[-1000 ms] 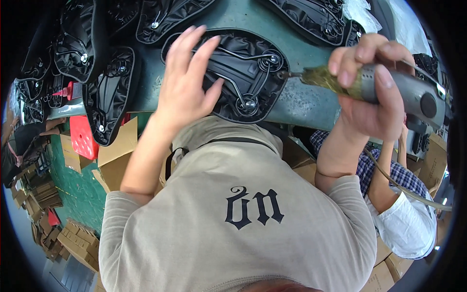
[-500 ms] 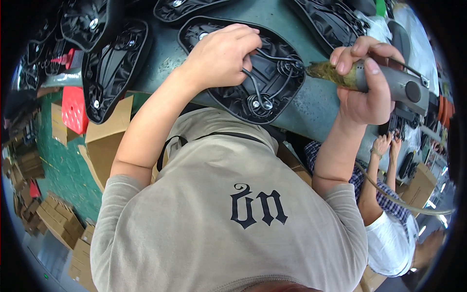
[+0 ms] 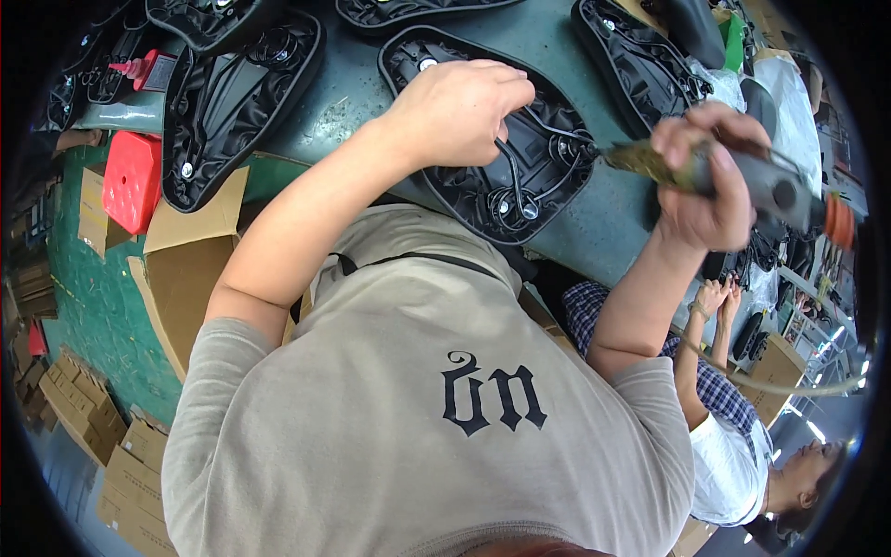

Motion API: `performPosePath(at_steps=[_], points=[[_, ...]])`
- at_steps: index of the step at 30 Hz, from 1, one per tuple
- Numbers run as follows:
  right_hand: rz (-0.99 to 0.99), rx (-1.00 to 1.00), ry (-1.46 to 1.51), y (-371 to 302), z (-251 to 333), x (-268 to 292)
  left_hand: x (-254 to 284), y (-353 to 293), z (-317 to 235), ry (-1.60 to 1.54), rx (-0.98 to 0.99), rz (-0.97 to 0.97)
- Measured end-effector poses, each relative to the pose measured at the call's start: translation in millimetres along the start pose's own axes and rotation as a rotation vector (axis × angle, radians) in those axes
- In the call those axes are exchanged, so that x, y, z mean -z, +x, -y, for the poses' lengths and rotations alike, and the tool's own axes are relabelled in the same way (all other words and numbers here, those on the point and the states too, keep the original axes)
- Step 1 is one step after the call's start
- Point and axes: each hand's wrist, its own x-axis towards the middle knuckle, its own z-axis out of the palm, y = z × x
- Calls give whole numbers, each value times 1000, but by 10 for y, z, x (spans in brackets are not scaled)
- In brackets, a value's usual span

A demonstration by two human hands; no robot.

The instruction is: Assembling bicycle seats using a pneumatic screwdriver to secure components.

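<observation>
Worktop (image 3: 339,107): black seat (image 3: 540,154) upturned at its near edge

A grey power tool (image 3: 765,184), its taped nose (image 3: 639,160) pointed at the seat's right end, is clasped in the right hand (image 3: 701,202); the left hand (image 3: 457,113) clasps the metal rods (image 3: 514,176); whether the taped nose touches the seat I cannot tell.

Red stool (image 3: 133,181): beside the open cardboard box (image 3: 200,206). Green floor (image 3: 97,306): cartons (image 3: 82,408) at lower left. Co-worker (image 3: 729,473): right side, white sleeve.

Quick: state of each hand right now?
Left hand: closed on the metal rails of the black saddle.
Right hand: closed, holding the grey power tool.
</observation>
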Motion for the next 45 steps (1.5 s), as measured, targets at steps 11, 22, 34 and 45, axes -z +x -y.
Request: performPosePath(at_steps=[11,22,34,45], points=[[196,122,-171,-372,552,-368,-60,-234,-203,197,105,-314],[31,37,-253,-434,114,-605,-81,-271,-196,154,153,-284],[91,20,-281,-406,87,-490,14,-171,-345,135,154,-276],[-260,-17,-96,-418,670,-296,471,-1033,-462,-111,443,-144]])
